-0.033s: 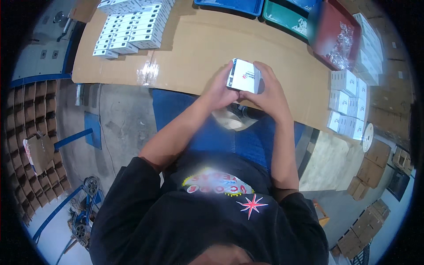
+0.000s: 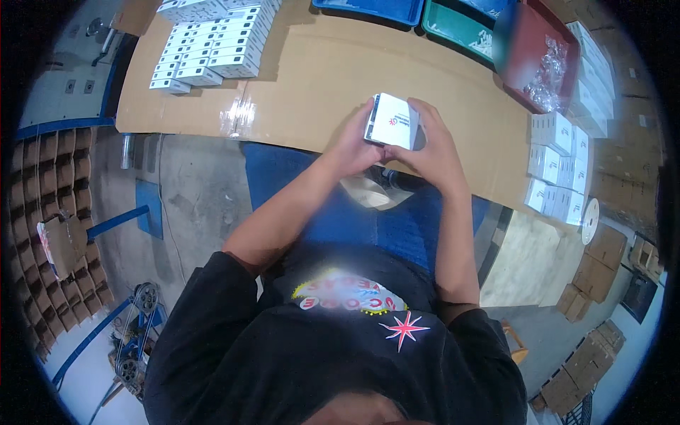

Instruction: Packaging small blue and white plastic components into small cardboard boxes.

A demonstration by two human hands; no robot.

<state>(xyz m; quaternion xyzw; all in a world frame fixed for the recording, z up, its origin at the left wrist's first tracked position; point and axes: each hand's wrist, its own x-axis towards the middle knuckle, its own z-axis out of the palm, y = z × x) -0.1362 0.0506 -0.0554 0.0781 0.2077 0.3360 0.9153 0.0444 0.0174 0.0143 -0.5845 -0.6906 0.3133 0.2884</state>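
Between my two hands, just above the near edge of the cardboard-covered table [image 2: 304, 92], is a small flat white box [image 2: 392, 120] with a dark side edge and a small red mark on its face. My left hand [image 2: 352, 146] grips it along the left side and from below. On the right, my right hand [image 2: 433, 145] closes round the other edge, its thumb lying along the box's near end. The fingers beneath the box are partly hidden.
Stacked white boxes [image 2: 223, 46] stand at the far left, and more white boxes [image 2: 556, 166] at the right edge. Along the back sit a blue tray [image 2: 368, 8], a green tray [image 2: 446, 32] with small white parts, and a red tray [image 2: 520, 71] with clear plastic pieces.
The white box has tilted very slightly in my hands. Both hands stay in the same place.
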